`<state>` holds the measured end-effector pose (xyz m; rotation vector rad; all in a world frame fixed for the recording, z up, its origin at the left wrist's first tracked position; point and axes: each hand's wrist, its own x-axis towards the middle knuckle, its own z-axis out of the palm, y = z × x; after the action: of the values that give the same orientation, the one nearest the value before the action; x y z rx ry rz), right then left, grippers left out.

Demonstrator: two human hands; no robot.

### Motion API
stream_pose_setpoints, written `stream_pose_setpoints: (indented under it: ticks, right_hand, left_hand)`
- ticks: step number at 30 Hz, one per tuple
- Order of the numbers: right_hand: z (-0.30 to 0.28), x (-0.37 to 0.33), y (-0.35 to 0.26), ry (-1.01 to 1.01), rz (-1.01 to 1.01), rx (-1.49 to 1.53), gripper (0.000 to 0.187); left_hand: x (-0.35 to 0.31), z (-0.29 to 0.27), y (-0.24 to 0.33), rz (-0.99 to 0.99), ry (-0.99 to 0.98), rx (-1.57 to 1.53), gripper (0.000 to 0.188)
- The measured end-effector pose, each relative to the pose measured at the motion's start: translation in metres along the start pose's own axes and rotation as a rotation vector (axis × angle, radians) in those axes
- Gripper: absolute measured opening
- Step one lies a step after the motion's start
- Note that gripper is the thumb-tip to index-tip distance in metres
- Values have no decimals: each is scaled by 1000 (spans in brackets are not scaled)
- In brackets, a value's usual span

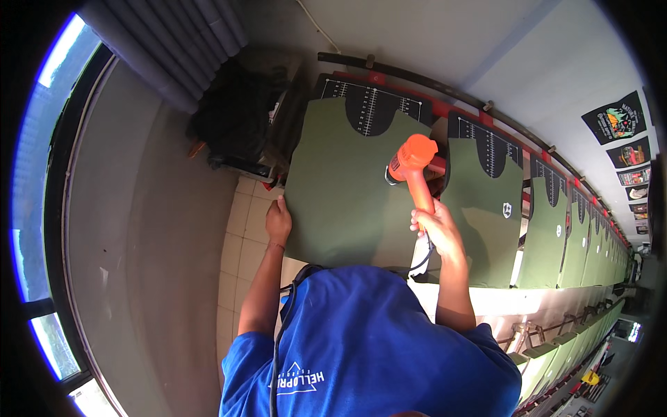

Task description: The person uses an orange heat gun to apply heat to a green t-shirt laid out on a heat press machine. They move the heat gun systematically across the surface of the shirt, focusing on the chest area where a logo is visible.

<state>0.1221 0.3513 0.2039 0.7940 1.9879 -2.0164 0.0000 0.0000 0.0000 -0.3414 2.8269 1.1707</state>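
Your blue shirt [375, 333] sits nearest, on your side of the large green garment [340, 194]. Over that garment's right part, the fingers of your right hand [440, 228] wrap the handle [420, 191] of an orange heat gun [415, 158], handle running lengthwise away from you, nozzle [391, 178] angled left toward the garment. Your left hand [278, 222] meets the garment's left edge; whether its fingers pinch it, I cannot tell.

The orange blow dryer [418, 177] looks like smooth plastic with a slight sheen. The nearest green garment piece [333, 187] is matt cloth, smooth and flat; the blue shirt [375, 333] is soft, creased cloth. The curtain [167, 48] is pleated fabric, the floor tiles [235, 269] smooth, the long dark rail [445, 85] apparently metal.
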Motion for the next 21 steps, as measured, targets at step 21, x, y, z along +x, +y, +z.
stream_pose_setpoints:
  ticks: [21]
  right_hand:
    - [-22, 0, -3, 58, -9, -42, 12]
  left_hand:
    - [-8, 2, 31, -123, 99, 271, 59]
